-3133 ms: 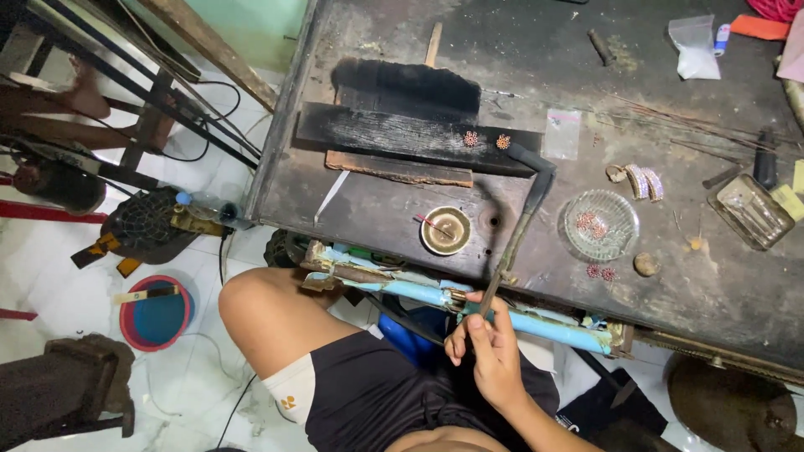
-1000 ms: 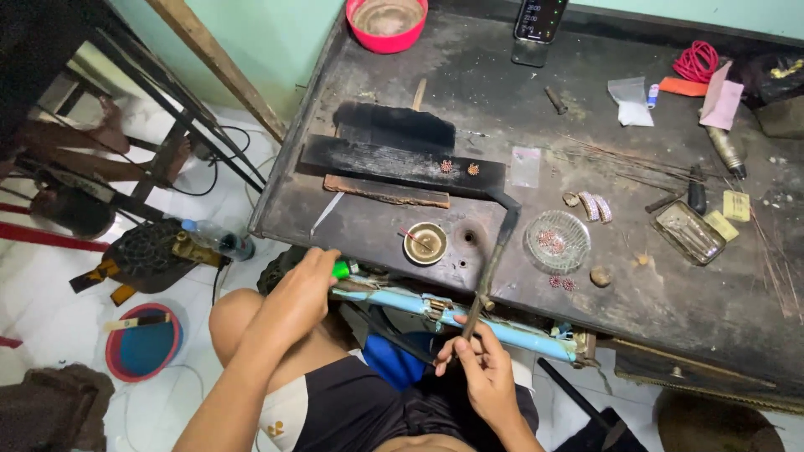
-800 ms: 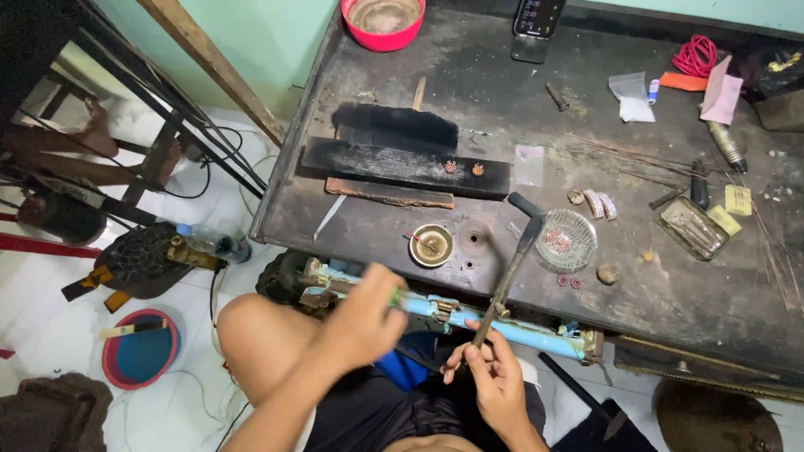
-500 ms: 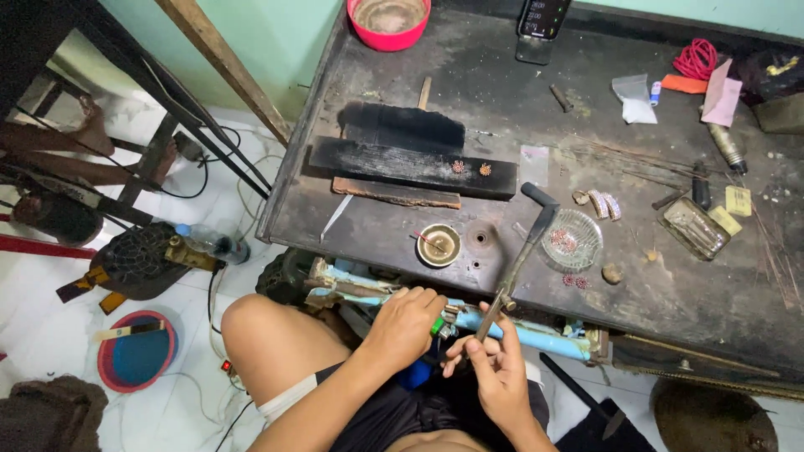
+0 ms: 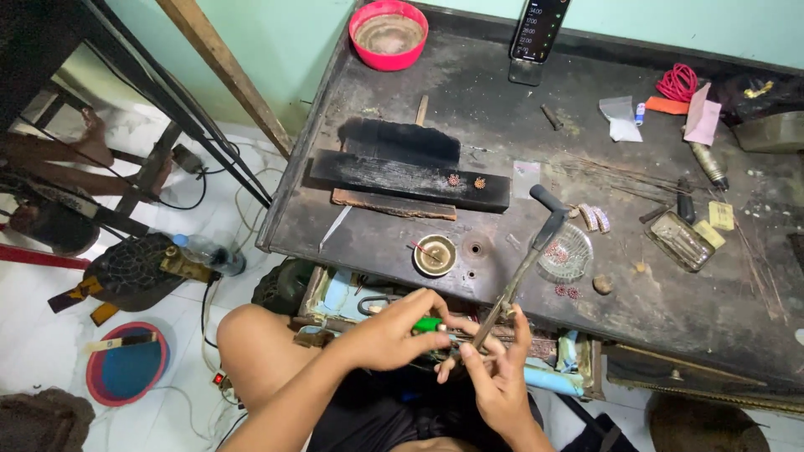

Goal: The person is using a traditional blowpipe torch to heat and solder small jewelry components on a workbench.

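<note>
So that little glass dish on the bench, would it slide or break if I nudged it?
The glass dish looks low and wide, so it should slide rather than tip. Being clear glass, it probably chips if knocked hard. The bench looks rough and gritty, so a push would likely drag, not glide.

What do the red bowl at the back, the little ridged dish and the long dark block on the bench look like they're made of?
The red bowl looks like plastic: bright, even colour with a smooth rim. The ridged dish seems to be clear glass, see-through with glinting ribs. The long dark block looks like charred wood or charcoal, matte black and rough, though that is uncertain.
</note>
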